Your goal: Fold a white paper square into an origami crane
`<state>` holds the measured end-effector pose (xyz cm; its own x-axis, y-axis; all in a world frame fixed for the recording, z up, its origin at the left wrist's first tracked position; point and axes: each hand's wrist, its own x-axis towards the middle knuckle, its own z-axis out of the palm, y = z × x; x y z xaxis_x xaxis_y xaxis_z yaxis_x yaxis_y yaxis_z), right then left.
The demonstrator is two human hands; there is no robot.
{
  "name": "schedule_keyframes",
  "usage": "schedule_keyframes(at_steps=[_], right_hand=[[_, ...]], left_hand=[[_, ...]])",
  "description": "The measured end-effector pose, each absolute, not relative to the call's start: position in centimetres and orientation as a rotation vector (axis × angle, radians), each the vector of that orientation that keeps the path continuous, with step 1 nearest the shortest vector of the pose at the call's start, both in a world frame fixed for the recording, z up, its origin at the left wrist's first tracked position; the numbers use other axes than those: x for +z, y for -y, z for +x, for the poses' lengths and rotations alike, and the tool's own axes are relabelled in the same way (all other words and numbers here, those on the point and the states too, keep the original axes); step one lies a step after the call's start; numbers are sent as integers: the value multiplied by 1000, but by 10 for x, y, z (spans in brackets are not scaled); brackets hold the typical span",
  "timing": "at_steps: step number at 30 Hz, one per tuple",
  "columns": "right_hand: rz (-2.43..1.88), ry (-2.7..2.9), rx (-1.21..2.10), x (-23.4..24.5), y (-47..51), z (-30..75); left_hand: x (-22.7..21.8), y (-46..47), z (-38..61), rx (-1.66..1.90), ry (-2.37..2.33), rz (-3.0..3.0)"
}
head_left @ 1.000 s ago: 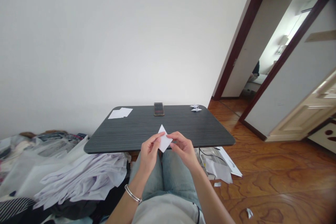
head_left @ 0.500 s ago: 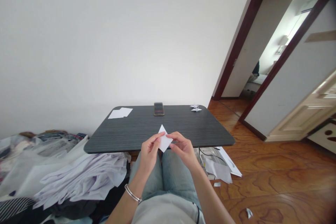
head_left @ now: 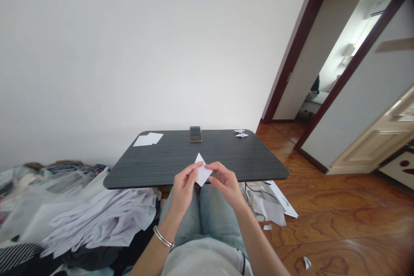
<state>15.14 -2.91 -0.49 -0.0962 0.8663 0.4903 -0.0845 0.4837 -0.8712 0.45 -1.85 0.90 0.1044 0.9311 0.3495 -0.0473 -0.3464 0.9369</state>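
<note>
Bright, even light, soft shadows; the folded paper [head_left: 203, 170] looks sharp, the door [head_left: 371, 146] perhaps blurred.

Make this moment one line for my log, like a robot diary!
left hand: holds folded white paper | right hand: pinches it | dark table: paper cranes, white sheets

A white folded paper [head_left: 203, 170] forms a diamond outline, long axis tilted slightly from vertical, upper point free. The fingers of the left hand [head_left: 190, 171] and the fingers of the right hand [head_left: 216, 169] pinch its opposite edges, above the near edge of the table [head_left: 226, 155].
</note>
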Motion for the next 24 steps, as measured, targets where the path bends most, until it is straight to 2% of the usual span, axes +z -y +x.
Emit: schedule_keyframes(at_steps=[12,24], right_hand=[[-710,1242,1165,3,30,150],[-816,1137,943,-3,31,147]], left_hand=[[10,22,6,1337,-909,1594],[8,27,6,1283,-746,1620]])
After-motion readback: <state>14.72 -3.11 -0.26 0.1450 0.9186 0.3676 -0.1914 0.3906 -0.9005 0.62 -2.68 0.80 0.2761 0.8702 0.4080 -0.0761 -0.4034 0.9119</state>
